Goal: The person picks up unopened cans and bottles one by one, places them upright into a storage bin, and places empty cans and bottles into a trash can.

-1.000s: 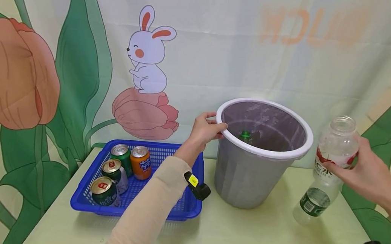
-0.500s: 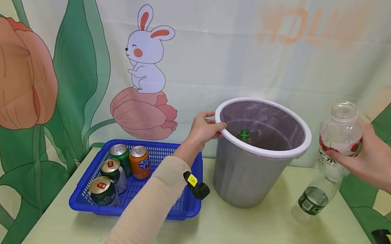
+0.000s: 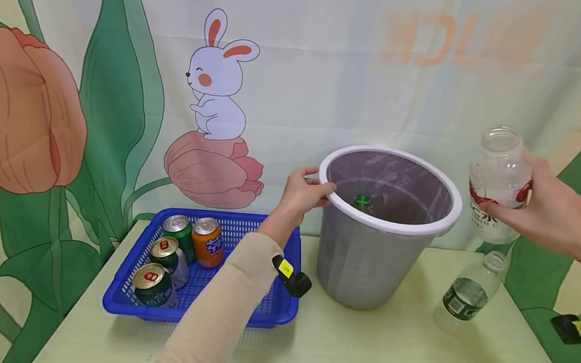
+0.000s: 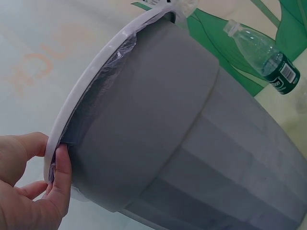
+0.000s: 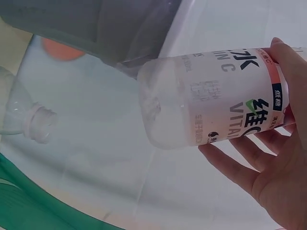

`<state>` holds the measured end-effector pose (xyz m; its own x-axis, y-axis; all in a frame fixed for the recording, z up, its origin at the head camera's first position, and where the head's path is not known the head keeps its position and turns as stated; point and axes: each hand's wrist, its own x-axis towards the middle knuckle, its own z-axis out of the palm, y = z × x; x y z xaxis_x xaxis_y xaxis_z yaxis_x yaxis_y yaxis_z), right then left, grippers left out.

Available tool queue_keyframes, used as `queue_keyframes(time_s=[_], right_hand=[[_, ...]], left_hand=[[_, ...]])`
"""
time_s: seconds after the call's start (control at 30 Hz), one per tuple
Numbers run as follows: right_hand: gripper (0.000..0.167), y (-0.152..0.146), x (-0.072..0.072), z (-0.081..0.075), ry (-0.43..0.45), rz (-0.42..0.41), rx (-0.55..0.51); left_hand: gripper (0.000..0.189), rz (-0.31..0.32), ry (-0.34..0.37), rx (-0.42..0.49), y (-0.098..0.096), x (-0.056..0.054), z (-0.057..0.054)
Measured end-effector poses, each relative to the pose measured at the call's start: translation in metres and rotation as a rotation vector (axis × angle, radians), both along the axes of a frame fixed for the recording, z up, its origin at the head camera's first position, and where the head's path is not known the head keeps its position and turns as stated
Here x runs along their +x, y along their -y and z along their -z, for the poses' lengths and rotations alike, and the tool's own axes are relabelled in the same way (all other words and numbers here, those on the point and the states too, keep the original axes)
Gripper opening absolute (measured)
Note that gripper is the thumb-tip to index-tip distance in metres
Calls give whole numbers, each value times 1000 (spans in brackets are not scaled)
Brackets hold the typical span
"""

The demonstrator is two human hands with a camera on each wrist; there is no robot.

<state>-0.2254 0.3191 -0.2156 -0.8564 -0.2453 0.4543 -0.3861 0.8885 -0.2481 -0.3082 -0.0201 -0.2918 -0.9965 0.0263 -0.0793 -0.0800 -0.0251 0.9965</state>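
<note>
My left hand [image 3: 306, 191] pinches the white rim of a grey trash can [image 3: 370, 266], thumb over the edge and fingers beneath it; the left wrist view shows the same grip on the rim [image 4: 103, 62]. The can leans a little to the right and has a thin plastic liner. Inside it a green bottle cap [image 3: 363, 200] shows. To the right of the can, my right hand [image 3: 553, 214] holds an uncapped clear plastic bottle [image 3: 500, 185] with a red and white label, upright above the table. Its label [image 5: 235, 96] faces the right wrist camera.
Another clear bottle with a green label [image 3: 464, 298] stands uncapped on the table [image 3: 359, 349], right of the can. On the left, a blue plastic basket [image 3: 281, 310] holds several drink cans, one an orange can [image 3: 208, 242]. A printed curtain [image 3: 297, 92] hangs behind.
My right hand has lifted the red-labelled bottle higher, away from the green-labelled one, and turned its label slightly. The left hand keeps its grip on the rim.
</note>
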Motion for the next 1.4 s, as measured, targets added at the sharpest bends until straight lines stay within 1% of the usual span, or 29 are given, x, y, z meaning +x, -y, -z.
queue_keyframes(time_s=[0.13, 0.23, 0.33, 0.57, 0.77, 0.83, 0.9, 1.0, 1.13, 1.4], right_hand=[[69, 4, -1, -8, 12, 14, -2], [73, 5, -2, -13, 41, 21, -14], [71, 7, -6, -18, 52, 11, -13], [62, 17, -13, -32, 75, -87, -88], [53, 30, -23, -41, 74, -175, -98], [54, 33, -25, -42, 81, -168, -84], [59, 36, -26, -42, 90, -139, -65], [74, 39, -29, -42, 106, -96, -35], [84, 44, -33, -42, 131, -83, -17], [90, 55, -42, -43, 172, -57, 37]], left_hand=[[58, 4, 0, 4, 0, -1, 0], [59, 4, -1, 4, 0, -1, 0], [58, 2, -1, 2, 1, -1, 0], [58, 1, -1, -6, 2, 2, 1], [59, 3, -4, -4, 2, 2, 2], [59, 3, -6, -2, 2, 2, 3], [59, 3, -7, -1, 2, 2, 3], [59, 2, -9, -1, 3, 1, 3], [58, 0, -14, -2, 2, 1, 2], [58, -5, -11, -2, 1, -1, 3]])
